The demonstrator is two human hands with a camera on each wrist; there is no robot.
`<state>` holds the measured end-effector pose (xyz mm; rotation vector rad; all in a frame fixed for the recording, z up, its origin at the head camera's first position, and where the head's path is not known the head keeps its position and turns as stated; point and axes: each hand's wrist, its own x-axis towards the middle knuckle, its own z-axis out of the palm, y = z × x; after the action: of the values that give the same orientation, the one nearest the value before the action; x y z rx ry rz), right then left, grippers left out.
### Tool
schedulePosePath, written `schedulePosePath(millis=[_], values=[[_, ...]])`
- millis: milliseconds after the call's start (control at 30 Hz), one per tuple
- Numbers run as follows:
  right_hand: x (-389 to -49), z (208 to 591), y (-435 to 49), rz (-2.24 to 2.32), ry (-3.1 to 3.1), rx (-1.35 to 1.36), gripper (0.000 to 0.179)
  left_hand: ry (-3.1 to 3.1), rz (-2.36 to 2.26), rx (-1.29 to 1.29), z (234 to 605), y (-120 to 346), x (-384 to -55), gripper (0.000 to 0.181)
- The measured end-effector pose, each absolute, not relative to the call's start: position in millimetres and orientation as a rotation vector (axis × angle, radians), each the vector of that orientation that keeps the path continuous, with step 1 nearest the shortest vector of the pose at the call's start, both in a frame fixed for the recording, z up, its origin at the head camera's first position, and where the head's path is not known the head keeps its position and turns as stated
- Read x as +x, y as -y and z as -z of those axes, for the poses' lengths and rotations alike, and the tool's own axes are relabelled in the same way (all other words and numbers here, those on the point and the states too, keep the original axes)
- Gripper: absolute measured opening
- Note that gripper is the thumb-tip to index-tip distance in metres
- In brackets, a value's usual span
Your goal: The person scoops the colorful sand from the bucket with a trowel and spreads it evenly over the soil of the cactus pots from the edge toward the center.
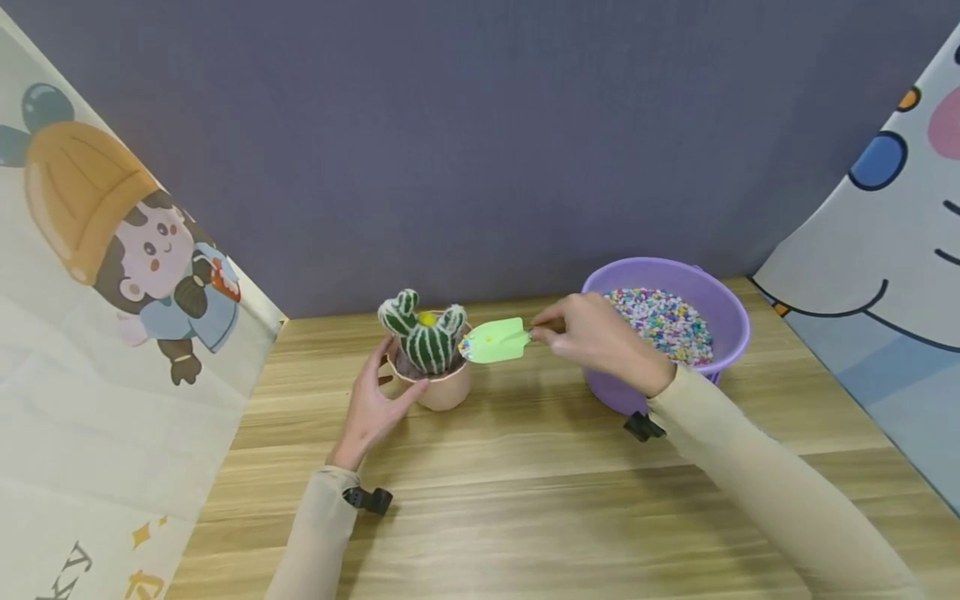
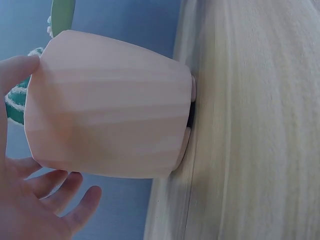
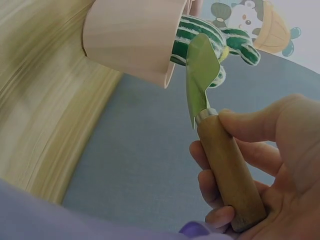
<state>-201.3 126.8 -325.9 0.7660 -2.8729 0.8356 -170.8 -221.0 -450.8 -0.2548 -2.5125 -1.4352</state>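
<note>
My left hand (image 1: 377,408) holds a pale pink flower pot (image 1: 446,392) by its rim, thumb at the near side and fingers round the left. In the pot stands a green, white-striped knitted cactus (image 1: 430,348) with a yellow tuft on top. From the right, my right hand (image 1: 592,332) grips a small garden trowel (image 1: 501,340) by its wooden handle (image 3: 227,170). The trowel's light green blade lies over the pot's right rim, beside the cactus. A few coloured beads (image 1: 465,345) sit at its tip. How much the pot contains is mostly hidden.
Behind my right hand stands a purple bucket (image 1: 731,329) holding many small coloured beads (image 1: 667,325). A grey-blue wall (image 1: 480,150) closes off the back of the wooden table (image 1: 510,500). Printed cartoon panels flank both sides.
</note>
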Motion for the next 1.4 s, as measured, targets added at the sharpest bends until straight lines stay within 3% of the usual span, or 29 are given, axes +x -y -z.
schedulePosePath(millis=[1400], values=[[-213,323,-115,-0.738,2.877,0.787,0.018,2.643,1.188,-0.126,440,213,-163,0.109]])
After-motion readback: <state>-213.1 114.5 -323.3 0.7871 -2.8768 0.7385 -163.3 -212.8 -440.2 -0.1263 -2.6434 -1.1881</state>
